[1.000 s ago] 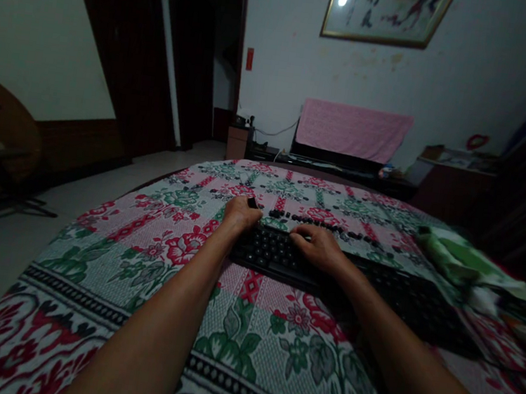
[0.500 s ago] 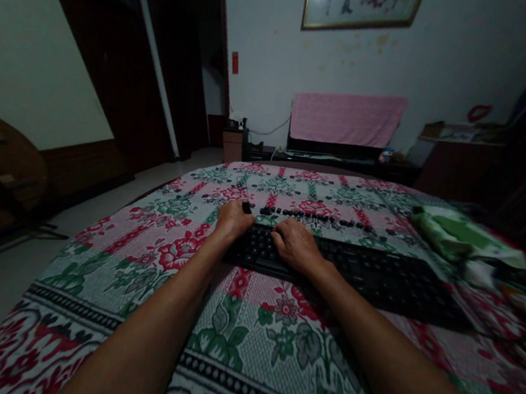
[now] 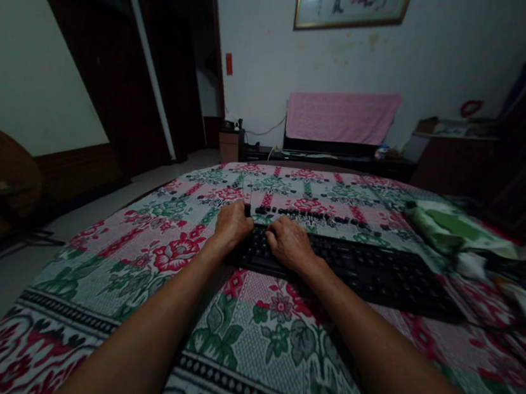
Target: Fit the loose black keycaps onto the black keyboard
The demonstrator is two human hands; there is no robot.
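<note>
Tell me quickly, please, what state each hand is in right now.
Left hand: closed, holding a small black piece.
Right hand: curled over the keyboard; whether it holds anything cannot be told.

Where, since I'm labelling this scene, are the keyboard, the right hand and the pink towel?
Keyboard (image 3: 373,271), head view: top face, among the keys.
Right hand (image 3: 290,241), head view: back of the hand.
Pink towel (image 3: 341,117), head view: middle of its front.

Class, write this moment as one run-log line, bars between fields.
left hand: at left end of keyboard | right hand: at keyboard, left of its middle | small black pieces: rowed on tablecloth beyond keyboard
</note>
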